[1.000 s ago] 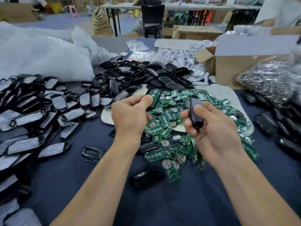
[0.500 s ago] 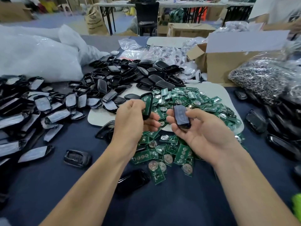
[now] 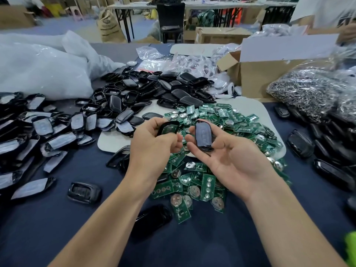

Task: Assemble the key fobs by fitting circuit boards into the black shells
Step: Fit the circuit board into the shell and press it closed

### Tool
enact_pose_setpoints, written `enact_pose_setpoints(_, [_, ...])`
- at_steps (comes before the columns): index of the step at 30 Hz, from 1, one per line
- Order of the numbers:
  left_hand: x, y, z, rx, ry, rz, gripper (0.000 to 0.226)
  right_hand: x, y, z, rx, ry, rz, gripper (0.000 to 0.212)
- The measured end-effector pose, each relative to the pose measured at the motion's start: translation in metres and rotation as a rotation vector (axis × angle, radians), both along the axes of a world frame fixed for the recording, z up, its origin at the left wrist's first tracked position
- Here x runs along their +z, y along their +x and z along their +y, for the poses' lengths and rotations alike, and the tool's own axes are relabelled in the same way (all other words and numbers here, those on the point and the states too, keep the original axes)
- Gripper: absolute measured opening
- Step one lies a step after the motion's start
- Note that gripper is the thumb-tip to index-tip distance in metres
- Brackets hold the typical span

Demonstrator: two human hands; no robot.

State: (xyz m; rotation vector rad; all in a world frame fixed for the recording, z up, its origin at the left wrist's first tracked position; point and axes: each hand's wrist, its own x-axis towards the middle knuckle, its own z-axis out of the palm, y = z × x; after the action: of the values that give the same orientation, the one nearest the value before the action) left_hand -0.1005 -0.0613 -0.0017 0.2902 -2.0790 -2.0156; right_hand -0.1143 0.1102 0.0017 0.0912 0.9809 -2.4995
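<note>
- left hand (image 3: 154, 145) is gripping an open shell (image 3: 168, 129), looking green inside
- right hand (image 3: 229, 162) is holding a closed shell (image 3: 203, 136) just right of it, over the board pile (image 3: 204, 183)

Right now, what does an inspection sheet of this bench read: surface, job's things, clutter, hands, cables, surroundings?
Surface: dark blue table cover, white mat under the parts.
Job's things: green circuit boards heaped mid-table; black shells heaped behind; film-covered shells at left.
Clutter: white plastic bags, open cardboard box, bag of metal rings.
Hands: left hand grips a shell with board; right hand holds a shell cover, the two pieces apart.
Cables: nothing seen.
Surroundings: tables, chair and cartons behind; another person far right.
</note>
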Motion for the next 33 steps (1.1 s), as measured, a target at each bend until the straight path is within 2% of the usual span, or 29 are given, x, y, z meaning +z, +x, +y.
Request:
enact_pose_setpoints(2, [0.000, 0.001, 0.002, -0.017, -0.028, -0.020, 0.033, 0.001, 0.001, -0.002, 0.000, 0.017, 0.017, 0.056])
enact_pose_setpoints(4, [0.001, 0.003, 0.003, -0.029, -0.114, 0.011, 0.031, 0.002, 0.002, -0.002, 0.014, 0.028, 0.029, 0.053])
enact_pose_setpoints(7, [0.003, 0.006, 0.007, -0.091, -0.356, 0.133, 0.026, 0.004, 0.003, -0.002, 0.084, 0.029, 0.054, 0.050])
enact_pose_setpoints(10, [0.004, 0.009, 0.008, -0.089, -0.627, 0.173, 0.030, 0.006, 0.005, -0.001, 0.158, 0.058, 0.097, 0.049])
enact_pose_setpoints(13, [0.005, 0.010, 0.005, -0.115, -0.697, 0.158, 0.039, 0.005, 0.004, 0.002, 0.165, 0.107, 0.113, 0.046])
enact_pose_setpoints(17, [0.004, 0.009, 0.004, -0.110, -0.650, 0.148, 0.033, 0.005, 0.004, 0.003, 0.190, 0.081, 0.104, 0.045])
enact_pose_setpoints(20, [0.002, 0.008, 0.003, -0.137, -0.576, 0.104, 0.027, 0.005, 0.002, 0.002, 0.163, 0.131, 0.093, 0.033])
enact_pose_setpoints(24, [0.004, 0.006, 0.000, -0.199, -0.312, 0.058, 0.019, 0.003, 0.001, 0.007, 0.087, 0.281, 0.072, 0.035])
enact_pose_setpoints(26, [0.007, 0.006, 0.002, -0.218, -0.164, 0.030, 0.006, 0.003, 0.001, 0.007, 0.034, 0.383, 0.099, 0.029])
enact_pose_setpoints(28, [0.007, 0.005, 0.002, -0.195, -0.088, 0.000, 0.020, 0.002, 0.002, 0.005, -0.041, 0.531, 0.178, 0.016])
enact_pose_setpoints(31, [0.006, 0.005, 0.001, -0.219, 0.011, -0.062, 0.031, -0.001, 0.004, -0.001, -0.106, 0.762, 0.376, 0.020])
enact_pose_setpoints(33, [0.007, 0.004, 0.000, -0.248, 0.080, -0.093, 0.030, -0.001, 0.006, -0.004, -0.113, 0.798, 0.419, 0.024])
